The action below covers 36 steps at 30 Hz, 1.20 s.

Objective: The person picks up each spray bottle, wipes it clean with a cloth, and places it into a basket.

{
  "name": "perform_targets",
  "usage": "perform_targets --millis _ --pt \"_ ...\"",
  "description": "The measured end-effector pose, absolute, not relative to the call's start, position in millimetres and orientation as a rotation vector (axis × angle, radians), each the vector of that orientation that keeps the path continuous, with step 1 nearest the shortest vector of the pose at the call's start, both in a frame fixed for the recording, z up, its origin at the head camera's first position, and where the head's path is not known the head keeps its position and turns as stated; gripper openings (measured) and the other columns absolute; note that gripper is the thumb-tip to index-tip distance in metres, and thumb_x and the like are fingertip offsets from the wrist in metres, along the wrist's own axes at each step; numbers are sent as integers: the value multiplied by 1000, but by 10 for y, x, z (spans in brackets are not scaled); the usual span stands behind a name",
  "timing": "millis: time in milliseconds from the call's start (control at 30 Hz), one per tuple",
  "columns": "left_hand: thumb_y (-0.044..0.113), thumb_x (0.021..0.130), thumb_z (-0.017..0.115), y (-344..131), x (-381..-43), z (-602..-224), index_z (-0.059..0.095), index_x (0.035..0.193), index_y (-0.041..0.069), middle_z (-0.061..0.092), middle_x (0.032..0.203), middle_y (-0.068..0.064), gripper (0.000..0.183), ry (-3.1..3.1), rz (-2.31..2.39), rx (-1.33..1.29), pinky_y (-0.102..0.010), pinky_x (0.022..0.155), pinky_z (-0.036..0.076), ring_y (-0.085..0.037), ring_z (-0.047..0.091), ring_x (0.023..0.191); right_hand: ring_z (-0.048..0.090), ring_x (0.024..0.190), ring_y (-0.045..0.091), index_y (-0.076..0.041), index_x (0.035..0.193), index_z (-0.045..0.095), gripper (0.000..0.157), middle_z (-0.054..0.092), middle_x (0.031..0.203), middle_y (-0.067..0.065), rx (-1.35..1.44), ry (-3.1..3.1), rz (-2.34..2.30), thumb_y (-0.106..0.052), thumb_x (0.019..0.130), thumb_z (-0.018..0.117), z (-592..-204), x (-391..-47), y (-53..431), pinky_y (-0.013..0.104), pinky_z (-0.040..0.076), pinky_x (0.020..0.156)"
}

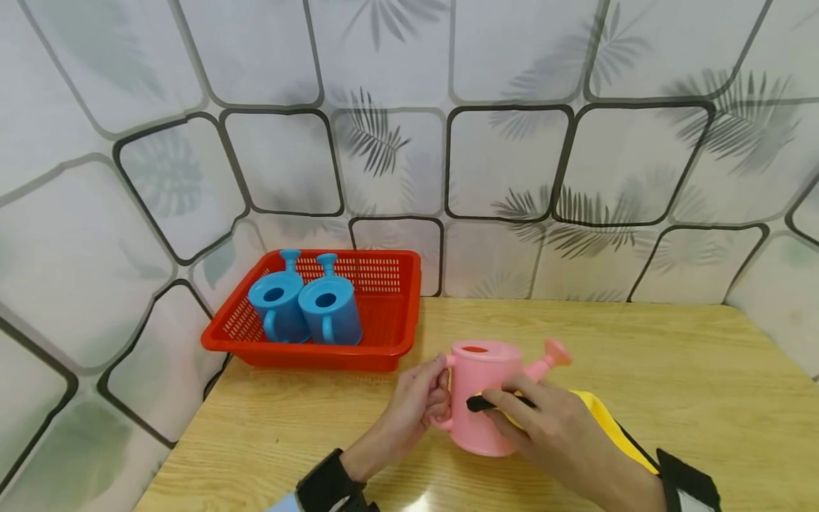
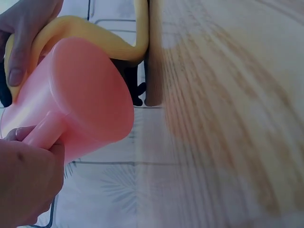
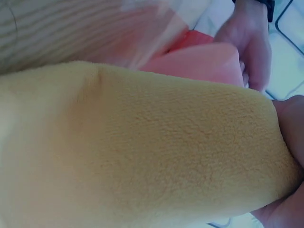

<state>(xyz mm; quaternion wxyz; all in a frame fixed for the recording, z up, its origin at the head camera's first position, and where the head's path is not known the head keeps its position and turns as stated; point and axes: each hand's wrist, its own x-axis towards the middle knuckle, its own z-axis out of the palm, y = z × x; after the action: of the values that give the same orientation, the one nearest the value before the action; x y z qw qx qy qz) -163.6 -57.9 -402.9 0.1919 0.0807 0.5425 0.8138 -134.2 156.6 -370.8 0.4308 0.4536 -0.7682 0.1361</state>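
A pink watering can (image 1: pixel 480 370) is held off the wooden table, its spout pointing right and its base showing in the left wrist view. My left hand (image 1: pixel 412 405) grips the can's handle (image 2: pixel 46 129), fingers curled round it. A yellow plush cloth with black edging (image 1: pixel 601 412) is pinched in my right hand (image 1: pixel 557 427), which holds it against the can's side. In the right wrist view the cloth (image 3: pixel 166 142) fills most of the picture and hides part of the can (image 3: pixel 204 64).
At the back left of the table (image 1: pixel 672 370) stands a red plastic basket (image 1: pixel 390 313). Two blue watering cans (image 1: pixel 333 313) stand upright side by side in its left part. A patterned wall covering (image 1: pixel 505 163) rises behind the table and on its left.
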Motion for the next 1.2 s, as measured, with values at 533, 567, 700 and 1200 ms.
perform_targets --millis 533,567,700,1200 --pt "38 106 51 -591 -1555 -4017 45 84 11 28 61 5 35 1541 2228 166 -22 56 27 -10 28 54 58 69 11 -11 102 74 40 64 91 3 923 -2080 454 -42 106 49 -3632 -1349 1674 17 48 56" --pt "37 106 51 -591 -1553 -4016 45 84 11 28 62 5 35 1540 2228 165 -22 56 27 -10 27 54 58 69 11 -11 103 74 40 64 91 4 920 -2086 453 -42 106 49 -3634 -1348 1677 17 47 56" --pt "38 106 51 -588 -1543 -4010 46 85 11 28 61 5 35 1536 2229 164 -22 55 27 -10 27 54 57 68 11 -10 103 74 41 64 91 4 914 -2093 450 -42 106 49 -3643 -1342 1688 16 45 55" --pt "36 107 49 -603 -1494 -4008 45 83 11 29 61 6 36 1541 2236 183 -21 55 27 -9 28 53 54 64 8 -9 105 76 38 64 87 2 919 -1925 479 -38 107 51 -3664 -1344 1629 15 41 51"
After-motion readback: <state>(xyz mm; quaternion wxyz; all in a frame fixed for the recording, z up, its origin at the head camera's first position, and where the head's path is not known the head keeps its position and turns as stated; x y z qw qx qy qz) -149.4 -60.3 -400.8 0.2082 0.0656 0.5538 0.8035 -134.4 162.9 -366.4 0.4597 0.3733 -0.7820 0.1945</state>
